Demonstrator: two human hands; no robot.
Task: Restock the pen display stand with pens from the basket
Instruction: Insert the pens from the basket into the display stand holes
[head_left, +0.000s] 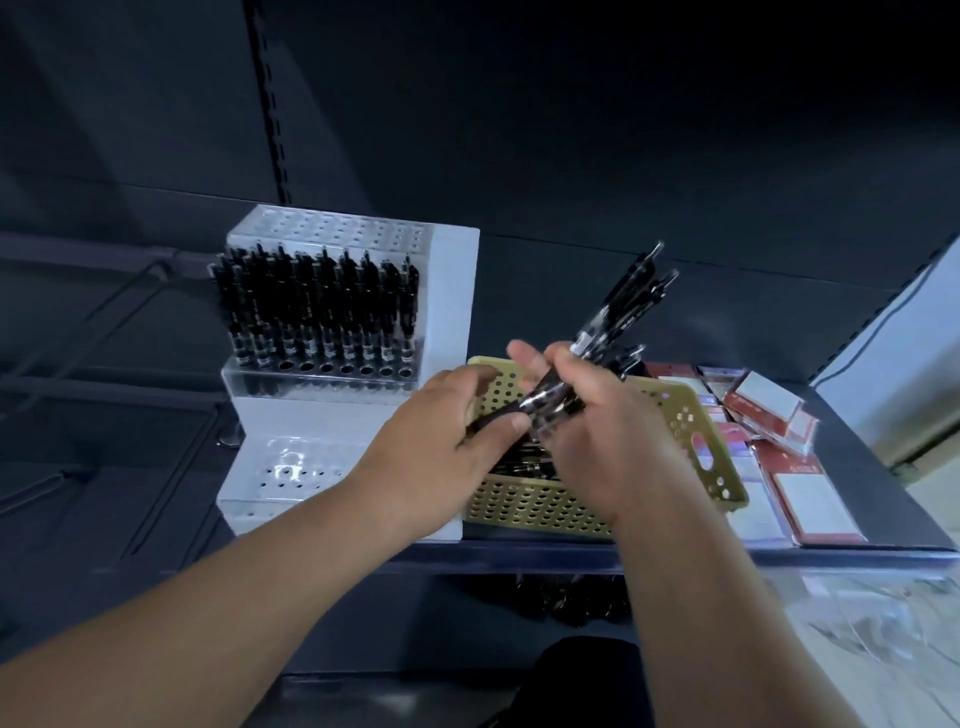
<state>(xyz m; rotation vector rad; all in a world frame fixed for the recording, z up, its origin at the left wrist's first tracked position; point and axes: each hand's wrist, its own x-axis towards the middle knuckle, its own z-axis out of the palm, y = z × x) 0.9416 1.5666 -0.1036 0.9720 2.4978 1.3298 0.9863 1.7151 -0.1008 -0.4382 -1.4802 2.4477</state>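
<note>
A stepped clear display stand (452, 291) stands on the shelf at the left. Its middle tier holds a row of black pens (317, 306); the lowest tier (291, 473) shows bare holes. Right of it sits a yellow perforated basket (524, 501) with more black pens inside. Above the basket my right hand (597, 431) grips a bundle of black pens (618, 317) that fans up and to the right. My left hand (441, 431) pinches the lower end of that bundle between thumb and fingers.
Red and white packets (774, 410) lie on the shelf right of the basket. The shelf's front edge (519, 553) runs just below the basket. Dark items sit on a lower shelf (561, 603). A dark back panel rises behind.
</note>
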